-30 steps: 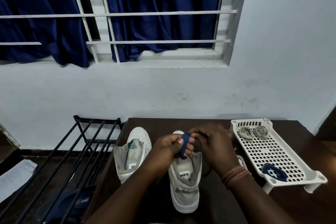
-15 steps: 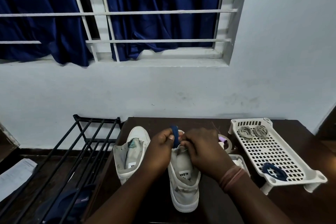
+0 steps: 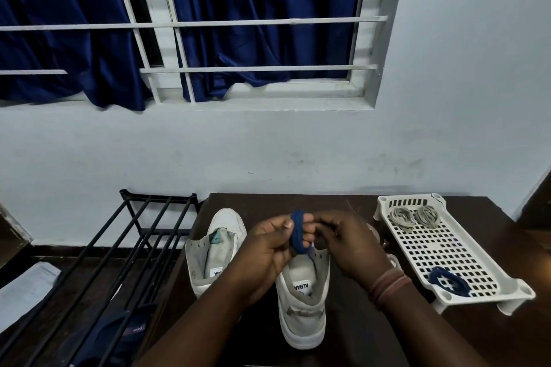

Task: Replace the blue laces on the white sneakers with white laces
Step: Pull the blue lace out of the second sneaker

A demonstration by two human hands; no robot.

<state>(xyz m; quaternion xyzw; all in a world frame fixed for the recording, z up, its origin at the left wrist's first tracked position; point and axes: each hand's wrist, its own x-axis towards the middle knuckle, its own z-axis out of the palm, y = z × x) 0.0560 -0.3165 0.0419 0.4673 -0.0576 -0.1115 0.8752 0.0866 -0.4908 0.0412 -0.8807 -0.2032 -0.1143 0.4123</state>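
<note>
Left hand (image 3: 269,243): at lower centre of the frame, fingers wrapped by a coiled blue lace (image 3: 298,235), thumb pressing on the coil.

Right hand (image 3: 347,240): just right of the left, fingertips curling in and meeting the coil; whether it is pinching the lace cannot be told (the fingertips are hiding behind the coil).

Right sneaker (image 3: 302,304): sitting on the desk (image 3: 417,337) directly below the hands, eyelets showing bare, toe hidden by the hands.

Left sneaker (image 3: 216,250): standing just left of it, also unlaced, tongue showing.

Tray (image 3: 477,274): white, perforated, lying at lower right of the frame on the desk. It is carrying two coiled white laces (image 3: 414,216) at its far end and a second blue coil (image 3: 448,280) at its near end.

Rack (image 3: 143,235): black metal bars, standing at lower left beside the desk.
</note>
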